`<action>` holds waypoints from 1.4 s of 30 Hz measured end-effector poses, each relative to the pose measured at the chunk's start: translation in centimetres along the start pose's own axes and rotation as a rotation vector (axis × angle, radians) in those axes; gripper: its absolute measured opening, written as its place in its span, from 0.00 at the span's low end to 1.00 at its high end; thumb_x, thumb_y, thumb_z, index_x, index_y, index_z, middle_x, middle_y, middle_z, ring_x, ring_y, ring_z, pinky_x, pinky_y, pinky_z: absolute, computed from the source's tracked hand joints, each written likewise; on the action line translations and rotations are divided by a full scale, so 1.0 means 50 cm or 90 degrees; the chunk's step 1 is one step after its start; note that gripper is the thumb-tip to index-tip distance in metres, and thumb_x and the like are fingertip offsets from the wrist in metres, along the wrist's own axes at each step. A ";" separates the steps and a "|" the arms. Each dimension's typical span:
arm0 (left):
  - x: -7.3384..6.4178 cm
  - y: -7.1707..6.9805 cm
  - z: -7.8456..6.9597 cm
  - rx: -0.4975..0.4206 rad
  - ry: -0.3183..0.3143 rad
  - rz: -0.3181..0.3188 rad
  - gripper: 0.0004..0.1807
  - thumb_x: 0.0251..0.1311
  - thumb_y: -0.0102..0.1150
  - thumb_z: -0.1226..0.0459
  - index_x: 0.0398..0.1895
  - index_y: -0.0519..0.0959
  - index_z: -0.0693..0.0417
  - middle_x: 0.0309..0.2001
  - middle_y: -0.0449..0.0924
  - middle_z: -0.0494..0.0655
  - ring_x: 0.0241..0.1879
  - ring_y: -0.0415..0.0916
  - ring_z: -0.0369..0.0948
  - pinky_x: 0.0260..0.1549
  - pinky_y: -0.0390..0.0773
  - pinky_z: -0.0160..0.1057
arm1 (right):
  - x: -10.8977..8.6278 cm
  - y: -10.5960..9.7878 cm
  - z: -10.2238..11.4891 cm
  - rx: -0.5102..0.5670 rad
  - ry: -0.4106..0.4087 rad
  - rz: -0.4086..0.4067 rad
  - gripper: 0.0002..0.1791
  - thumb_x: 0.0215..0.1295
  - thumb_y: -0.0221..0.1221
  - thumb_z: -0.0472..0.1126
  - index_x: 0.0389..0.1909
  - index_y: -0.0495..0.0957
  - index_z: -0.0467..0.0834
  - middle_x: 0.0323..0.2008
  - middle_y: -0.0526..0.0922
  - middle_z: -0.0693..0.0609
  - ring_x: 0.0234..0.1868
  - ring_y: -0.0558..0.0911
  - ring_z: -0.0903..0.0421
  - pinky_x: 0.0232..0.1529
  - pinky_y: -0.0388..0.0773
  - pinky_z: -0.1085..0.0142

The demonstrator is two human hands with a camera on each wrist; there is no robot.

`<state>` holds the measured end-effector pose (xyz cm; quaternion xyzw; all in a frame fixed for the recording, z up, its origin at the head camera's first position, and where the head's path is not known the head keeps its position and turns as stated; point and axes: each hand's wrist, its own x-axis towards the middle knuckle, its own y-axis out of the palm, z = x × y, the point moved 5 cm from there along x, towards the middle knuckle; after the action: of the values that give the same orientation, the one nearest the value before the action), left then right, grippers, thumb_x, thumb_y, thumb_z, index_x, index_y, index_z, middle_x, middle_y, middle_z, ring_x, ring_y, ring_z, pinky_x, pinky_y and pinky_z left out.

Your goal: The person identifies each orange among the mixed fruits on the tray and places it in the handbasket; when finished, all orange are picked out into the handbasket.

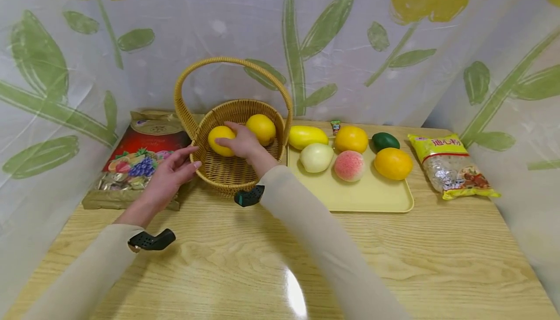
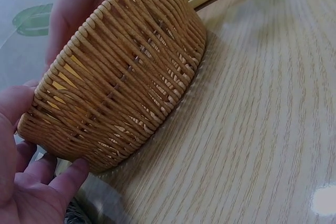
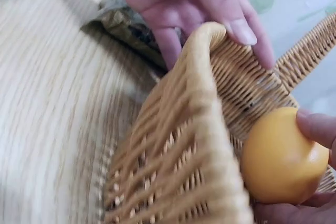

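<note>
A woven wicker basket (image 1: 227, 179) with a tall arched handle stands at the back left of the table. Inside it, my right hand (image 1: 242, 141) grips a round orange (image 1: 221, 141), thumb and fingers on either side in the right wrist view. Another orange (image 1: 261, 129) lies in the basket, to the right of that hand. My left hand (image 1: 172, 174) holds the basket's left rim. In the left wrist view, the thumb is at the rim and the fingertips (image 2: 79, 169) are against the outer wicker wall.
Right of the basket, a yellow tray (image 1: 350, 201) bears several fruits, among them a pink peach (image 1: 349, 166) and a dark green fruit (image 1: 385, 141). A candy bag (image 1: 144, 150) lies left of the basket. A yellow-and-clear food packet (image 1: 452, 167) lies at far right. A floral curtain hangs behind.
</note>
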<state>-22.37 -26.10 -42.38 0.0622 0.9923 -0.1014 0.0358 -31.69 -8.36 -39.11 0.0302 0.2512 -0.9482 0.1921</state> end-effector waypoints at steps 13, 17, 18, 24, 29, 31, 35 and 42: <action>0.001 0.000 0.003 0.001 0.003 0.002 0.35 0.70 0.53 0.52 0.75 0.57 0.55 0.74 0.54 0.57 0.71 0.57 0.50 0.52 0.75 0.29 | 0.017 0.019 0.008 -0.082 -0.013 -0.020 0.30 0.72 0.56 0.46 0.73 0.62 0.51 0.69 0.67 0.51 0.69 0.66 0.53 0.67 0.64 0.61; 0.003 -0.001 0.002 0.003 0.004 0.002 0.35 0.70 0.53 0.52 0.75 0.57 0.55 0.74 0.54 0.57 0.71 0.57 0.52 0.52 0.75 0.29 | 0.017 0.018 0.009 -0.073 -0.010 -0.019 0.30 0.72 0.56 0.45 0.73 0.63 0.51 0.70 0.67 0.52 0.69 0.66 0.53 0.67 0.63 0.61; 0.004 -0.001 0.002 0.004 0.004 0.002 0.35 0.70 0.53 0.52 0.75 0.57 0.55 0.74 0.54 0.57 0.71 0.57 0.52 0.52 0.75 0.29 | 0.016 0.018 0.009 -0.070 -0.009 -0.017 0.30 0.72 0.56 0.45 0.73 0.63 0.51 0.70 0.67 0.52 0.69 0.66 0.53 0.67 0.63 0.60; 0.004 -0.002 0.003 0.013 0.000 0.000 0.35 0.70 0.54 0.51 0.75 0.58 0.55 0.73 0.56 0.56 0.70 0.59 0.49 0.52 0.75 0.29 | 0.015 0.017 0.005 -0.065 0.002 -0.011 0.30 0.72 0.57 0.46 0.73 0.63 0.53 0.70 0.67 0.54 0.70 0.65 0.54 0.67 0.63 0.61; 0.003 -0.001 0.001 0.009 0.008 0.003 0.35 0.71 0.53 0.52 0.75 0.57 0.56 0.73 0.56 0.58 0.70 0.60 0.48 0.52 0.75 0.29 | 0.011 0.014 0.013 -0.099 -0.015 0.011 0.31 0.73 0.56 0.46 0.74 0.61 0.52 0.71 0.65 0.53 0.71 0.64 0.54 0.69 0.61 0.61; 0.003 0.000 -0.002 0.005 0.011 0.005 0.35 0.70 0.53 0.53 0.75 0.57 0.56 0.73 0.55 0.58 0.70 0.59 0.49 0.52 0.75 0.29 | 0.008 0.010 0.020 -0.124 -0.031 0.026 0.31 0.73 0.55 0.46 0.75 0.60 0.50 0.72 0.64 0.52 0.71 0.63 0.54 0.69 0.60 0.62; 0.002 0.001 -0.003 0.003 0.008 0.008 0.35 0.70 0.54 0.53 0.75 0.57 0.57 0.74 0.54 0.57 0.71 0.56 0.52 0.52 0.75 0.29 | -0.005 -0.002 0.041 -0.166 -0.076 0.053 0.32 0.74 0.54 0.46 0.75 0.58 0.50 0.72 0.63 0.53 0.72 0.61 0.55 0.70 0.59 0.63; 0.000 0.002 -0.001 0.008 0.001 0.010 0.35 0.71 0.53 0.52 0.75 0.56 0.56 0.74 0.54 0.58 0.71 0.55 0.53 0.52 0.74 0.28 | -0.078 -0.041 0.079 -0.174 -0.179 0.105 0.30 0.75 0.51 0.49 0.75 0.59 0.49 0.72 0.62 0.54 0.73 0.59 0.58 0.71 0.55 0.67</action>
<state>-22.34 -25.99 -42.33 0.0700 0.9911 -0.1076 0.0356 -28.72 -7.31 -34.13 -0.1084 0.3447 -0.8814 0.3043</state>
